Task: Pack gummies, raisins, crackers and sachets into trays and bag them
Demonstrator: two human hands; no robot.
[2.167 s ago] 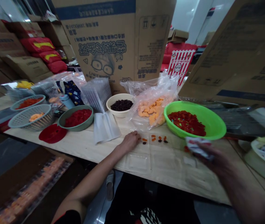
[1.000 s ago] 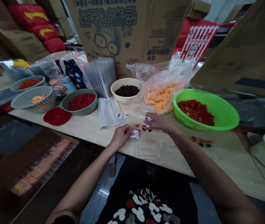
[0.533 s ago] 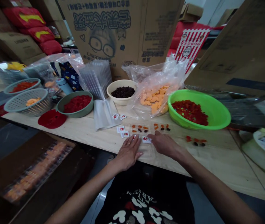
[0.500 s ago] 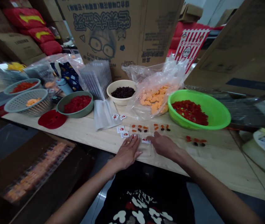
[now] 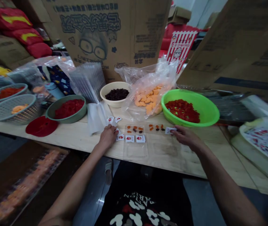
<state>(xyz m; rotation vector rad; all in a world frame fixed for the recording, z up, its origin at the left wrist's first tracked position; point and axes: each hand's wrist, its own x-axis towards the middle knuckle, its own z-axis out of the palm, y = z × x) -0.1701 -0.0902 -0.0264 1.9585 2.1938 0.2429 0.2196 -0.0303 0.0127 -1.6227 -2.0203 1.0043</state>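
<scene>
My left hand [image 5: 108,137] reaches down at small white packets [image 5: 120,137] left of a clear tray [image 5: 135,150]; its fingers are bent together over one packet. Two white packets with red print [image 5: 140,138] lie side by side in that tray, below orange and dark pieces [image 5: 135,129]. My right hand [image 5: 183,135] pinches another white packet [image 5: 170,130] at the right end of a second clear tray [image 5: 163,150], beside its row of orange and dark pieces [image 5: 156,127].
Behind the trays stand a green basin [image 5: 212,113] of red pieces, a plastic bag of orange pieces [image 5: 149,99], a cream bowl [image 5: 105,91] of dark pieces and a grey-green bowl [image 5: 83,111]. A tub of packets [image 5: 263,141] is at the right.
My hands have moved apart, the left towards the loose packets and the right to the second tray's right side with a packet. Two packets now show uncovered in the first tray. The view has shifted.
</scene>
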